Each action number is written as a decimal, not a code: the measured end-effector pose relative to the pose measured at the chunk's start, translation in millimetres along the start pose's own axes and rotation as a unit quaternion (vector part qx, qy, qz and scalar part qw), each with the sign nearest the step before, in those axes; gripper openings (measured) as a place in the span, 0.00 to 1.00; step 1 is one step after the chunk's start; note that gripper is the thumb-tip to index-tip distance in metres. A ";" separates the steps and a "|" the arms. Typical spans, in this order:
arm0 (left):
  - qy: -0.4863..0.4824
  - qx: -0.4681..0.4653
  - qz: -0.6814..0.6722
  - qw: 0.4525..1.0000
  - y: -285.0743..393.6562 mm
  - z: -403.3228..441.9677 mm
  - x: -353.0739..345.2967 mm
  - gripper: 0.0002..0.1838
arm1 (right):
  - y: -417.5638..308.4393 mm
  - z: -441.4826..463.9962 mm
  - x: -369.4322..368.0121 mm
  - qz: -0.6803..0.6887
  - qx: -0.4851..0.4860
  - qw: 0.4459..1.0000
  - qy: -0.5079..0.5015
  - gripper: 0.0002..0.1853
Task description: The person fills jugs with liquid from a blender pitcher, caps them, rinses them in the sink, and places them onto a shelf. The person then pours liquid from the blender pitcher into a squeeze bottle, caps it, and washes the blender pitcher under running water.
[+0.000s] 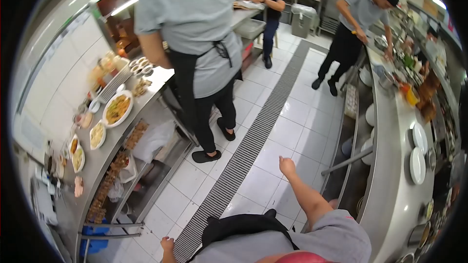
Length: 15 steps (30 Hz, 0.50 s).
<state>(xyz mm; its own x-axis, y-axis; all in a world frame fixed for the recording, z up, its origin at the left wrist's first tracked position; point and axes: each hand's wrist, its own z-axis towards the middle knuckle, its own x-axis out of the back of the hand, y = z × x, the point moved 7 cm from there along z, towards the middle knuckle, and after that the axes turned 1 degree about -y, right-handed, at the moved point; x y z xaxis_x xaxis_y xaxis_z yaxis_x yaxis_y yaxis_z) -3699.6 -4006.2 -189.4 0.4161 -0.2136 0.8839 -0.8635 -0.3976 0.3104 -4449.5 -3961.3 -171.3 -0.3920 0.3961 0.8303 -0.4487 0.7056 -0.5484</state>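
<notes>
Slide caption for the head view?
Kitchen scene: left hand and right hand above a tiled floor, dishes of food on the counter at left, co-workers ahead.

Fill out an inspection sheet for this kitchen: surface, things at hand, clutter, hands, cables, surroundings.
Surface: metal counters at left and right; white tiled floor between them.
Things at hand: nothing seen held; the drain grate and white oval plates are among the nearest things.
Clutter: dishes of food crowd the left counter; a plastic bag lies on the shelving below.
Hands: left hand near the bottom edge, right hand held out over the floor; exact finger poses unclear.
Cables: nothing seen.
Surroundings: one co-worker by the left counter, another working at the right, more beyond.
</notes>
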 end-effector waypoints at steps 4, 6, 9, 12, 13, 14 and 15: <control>-0.094 0.021 0.138 0.986 -122.7 34.0 -37.8 0.17 | -143.8 -15.2 -32.8 0.105 0.163 0.980 0.034 0.20; -0.171 -0.089 0.287 0.938 -153.1 47.4 -60.5 0.18 | -214.5 -43.2 -56.4 0.151 0.239 0.959 0.033 0.15; 0.024 0.000 0.077 0.997 -186.1 65.7 -4.8 0.15 | -307.2 -81.4 -105.1 0.179 0.208 0.959 -0.069 0.08; 0.072 0.108 -0.145 0.981 -187.8 68.1 66.4 0.18 | -396.0 -120.8 -155.3 0.163 0.375 0.908 -0.088 0.12; 0.080 0.130 -0.173 0.973 -183.2 69.8 89.5 0.19 | -424.6 -123.8 -167.9 0.175 0.404 0.890 -0.116 0.14; 0.088 0.147 -0.203 0.964 -182.1 69.4 107.1 0.20 | -455.0 -128.0 -172.6 0.146 0.393 0.897 -0.144 0.12; 0.095 0.152 -0.205 0.962 -185.3 68.8 117.6 0.20 | -487.2 -133.6 -167.2 0.161 0.417 0.888 -0.110 0.10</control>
<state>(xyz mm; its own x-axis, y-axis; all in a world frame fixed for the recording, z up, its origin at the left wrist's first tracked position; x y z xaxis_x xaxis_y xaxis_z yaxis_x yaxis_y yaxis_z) -3471.0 -4019.0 -167.1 0.6197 0.1719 0.7658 -0.5025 -0.6627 0.5553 -4058.0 -4292.8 -29.8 -0.7146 0.3086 0.6278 -0.6870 -0.1407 -0.7129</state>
